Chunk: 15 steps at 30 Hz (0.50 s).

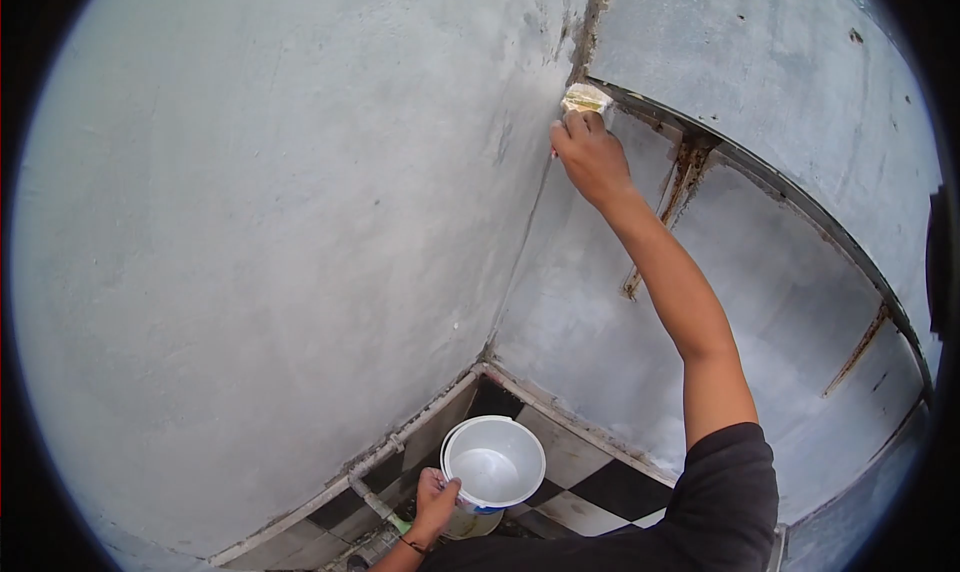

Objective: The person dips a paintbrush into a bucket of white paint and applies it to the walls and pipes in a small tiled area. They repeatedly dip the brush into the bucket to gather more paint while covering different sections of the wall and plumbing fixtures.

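Observation:
My right hand [591,158] is raised to the wall corner, its fingers closed around a paintbrush [586,99]. The brush's pale, paint-coated head touches the corner just under the left end of a dark ledge [730,142]. Low in front of me, my left hand [436,499] grips the rim of a white plastic bucket [493,461]. Inside the bucket there is a little whitish liquid at the bottom. The brush handle is mostly hidden in my right hand.
Grey-white walls [300,222] meet at the corner. Rusty brackets [685,177] stand below the ledge on the right wall. A pipe [375,452] runs along the left wall's foot, above black and white tiles [622,489]. Another pale container [472,523] shows under the bucket.

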Each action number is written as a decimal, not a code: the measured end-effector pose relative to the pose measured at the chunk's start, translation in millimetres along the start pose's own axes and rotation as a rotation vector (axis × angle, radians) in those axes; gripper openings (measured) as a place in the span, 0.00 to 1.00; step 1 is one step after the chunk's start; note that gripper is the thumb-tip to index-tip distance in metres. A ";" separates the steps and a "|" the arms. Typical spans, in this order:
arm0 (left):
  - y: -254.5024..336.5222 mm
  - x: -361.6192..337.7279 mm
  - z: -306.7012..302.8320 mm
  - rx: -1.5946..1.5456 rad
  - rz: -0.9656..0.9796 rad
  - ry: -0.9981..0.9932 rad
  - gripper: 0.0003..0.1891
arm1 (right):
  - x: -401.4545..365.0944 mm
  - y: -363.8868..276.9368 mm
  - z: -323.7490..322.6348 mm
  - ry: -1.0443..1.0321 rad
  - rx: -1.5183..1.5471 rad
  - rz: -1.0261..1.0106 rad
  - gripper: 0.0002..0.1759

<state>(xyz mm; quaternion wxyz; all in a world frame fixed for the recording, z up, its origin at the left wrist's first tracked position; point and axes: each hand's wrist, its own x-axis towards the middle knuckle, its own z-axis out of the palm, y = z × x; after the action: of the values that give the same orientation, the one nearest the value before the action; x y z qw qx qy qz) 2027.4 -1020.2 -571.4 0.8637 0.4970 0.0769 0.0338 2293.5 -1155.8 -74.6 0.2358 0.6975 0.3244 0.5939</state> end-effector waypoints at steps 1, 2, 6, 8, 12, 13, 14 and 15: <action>-2.1 0.5 -0.8 0.005 0.007 -0.002 0.11 | 3.0 1.3 6.8 0.003 -0.035 0.008 0.11; -1.3 0.1 -1.0 0.021 -0.011 0.005 0.11 | 5.1 -0.9 10.3 0.009 -0.038 0.011 0.11; 0.8 0.9 0.0 0.000 -0.043 0.015 0.12 | -3.9 -19.5 8.6 -0.160 -0.026 0.061 0.10; 1.7 1.1 -0.6 0.013 -0.052 0.010 0.11 | -6.1 -25.2 -0.5 -0.174 0.006 0.043 0.10; 1.8 5.7 -1.1 0.012 -0.030 -0.004 0.11 | 6.1 -17.9 -9.0 -0.087 0.017 0.023 0.10; 1.1 7.0 -1.0 0.023 -0.028 -0.010 0.11 | 11.7 -13.8 -7.1 -0.063 0.022 0.021 0.10; -1.2 9.4 -0.7 0.028 -0.027 -0.016 0.11 | 14.6 -9.8 -1.2 -0.064 0.017 0.028 0.10; -4.1 10.5 -0.9 0.028 -0.026 -0.023 0.11 | 15.3 -7.4 6.0 -0.048 0.032 0.022 0.10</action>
<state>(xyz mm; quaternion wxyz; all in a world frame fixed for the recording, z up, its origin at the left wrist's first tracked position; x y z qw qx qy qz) 2037.5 -1020.1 -576.4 0.8579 0.5082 0.0739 0.0159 2299.4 -1139.2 -70.7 0.2259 0.7187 0.3203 0.5743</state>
